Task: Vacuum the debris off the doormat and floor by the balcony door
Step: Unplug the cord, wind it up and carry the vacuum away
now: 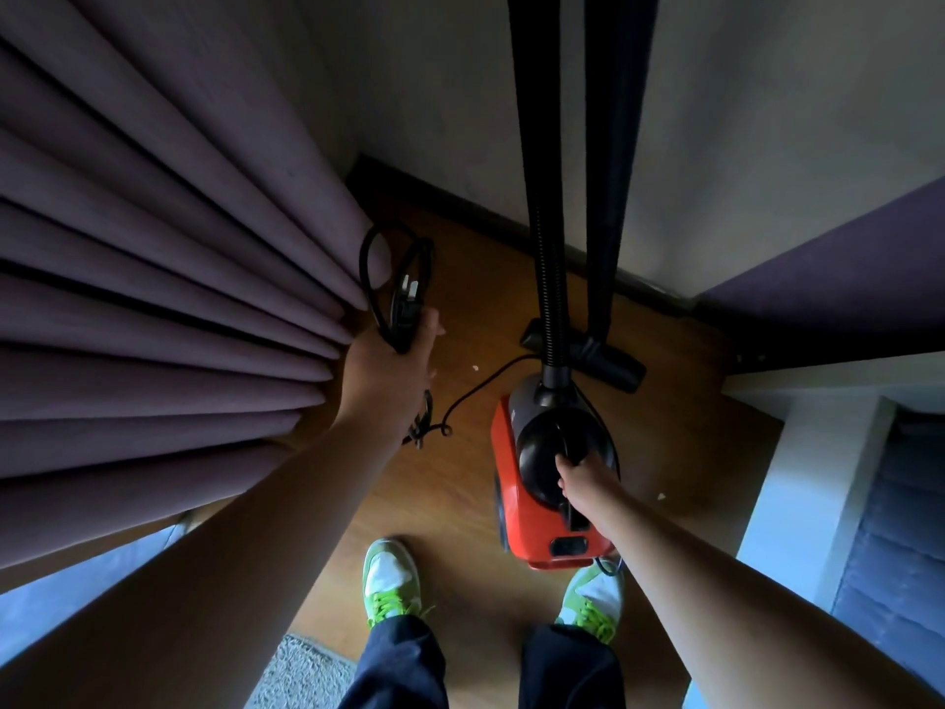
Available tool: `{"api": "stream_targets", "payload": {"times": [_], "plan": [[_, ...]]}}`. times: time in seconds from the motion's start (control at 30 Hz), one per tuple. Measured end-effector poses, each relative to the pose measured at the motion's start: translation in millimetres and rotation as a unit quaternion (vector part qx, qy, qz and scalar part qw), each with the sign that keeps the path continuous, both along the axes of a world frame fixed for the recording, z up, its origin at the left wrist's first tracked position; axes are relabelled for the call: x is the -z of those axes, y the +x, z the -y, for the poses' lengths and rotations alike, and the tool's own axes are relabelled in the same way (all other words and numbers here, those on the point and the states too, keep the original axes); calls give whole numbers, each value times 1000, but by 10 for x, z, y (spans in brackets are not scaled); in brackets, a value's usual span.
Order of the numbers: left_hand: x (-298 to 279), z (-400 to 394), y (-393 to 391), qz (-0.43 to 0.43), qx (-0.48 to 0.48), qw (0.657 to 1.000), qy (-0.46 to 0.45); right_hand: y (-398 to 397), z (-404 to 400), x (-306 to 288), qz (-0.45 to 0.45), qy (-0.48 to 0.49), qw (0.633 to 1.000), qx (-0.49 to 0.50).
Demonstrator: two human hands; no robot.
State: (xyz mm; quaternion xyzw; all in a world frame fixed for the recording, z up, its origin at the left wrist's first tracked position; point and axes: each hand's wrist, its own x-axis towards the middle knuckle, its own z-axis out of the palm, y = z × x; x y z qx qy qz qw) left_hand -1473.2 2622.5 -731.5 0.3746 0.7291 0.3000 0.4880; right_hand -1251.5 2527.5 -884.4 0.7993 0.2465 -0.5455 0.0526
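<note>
Left hand (388,365) grip pinching plug (404,312) at curtain edge (204,299), right hand (583,478) grip round vacuum (542,504) handle, wall close ahead

The wooden floor (460,504) ran from a dark skirting board (450,197) at the wall back to the person's feet. On it sat a red canister vacuum (516,504), with its black floor nozzle (613,368) flat on the boards just beyond it. A loose black cord (475,386) lay curled beside the vacuum. Two pale crumbs (475,368) (661,496) lay on the wood, and green-and-white sneakers (389,580) stood near a grey doormat (301,672) corner
</note>
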Motion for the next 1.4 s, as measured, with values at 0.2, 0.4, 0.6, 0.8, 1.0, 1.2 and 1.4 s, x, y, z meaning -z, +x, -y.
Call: {"api": "stream_targets", "payload": {"times": [0.2,0.4,0.6,0.8,1.0,1.2,1.4], "plan": [[-19,-45,-12,18,-16,1000,-2,9,-27,-86,15,-6,999,-46],[-85,-21,15,106,-33,994,-23,-54,79,-141,113,53,985,-120],[-476,-42,156,225,2,974,13,-433,130,-508,122,207,930,-279],[-649,22,112,197,45,979,34,-530,-220,-539,53,242,949,-193],[-408,53,47,141,17,990,-6,-559,-513,-692,-172,215,944,-181],[-153,-6,98,109,44,992,-50,-591,-746,-664,-94,280,949,-112],[196,-100,19,61,21,995,-82,-233,-1194,-462,-71,278,958,2]]}}
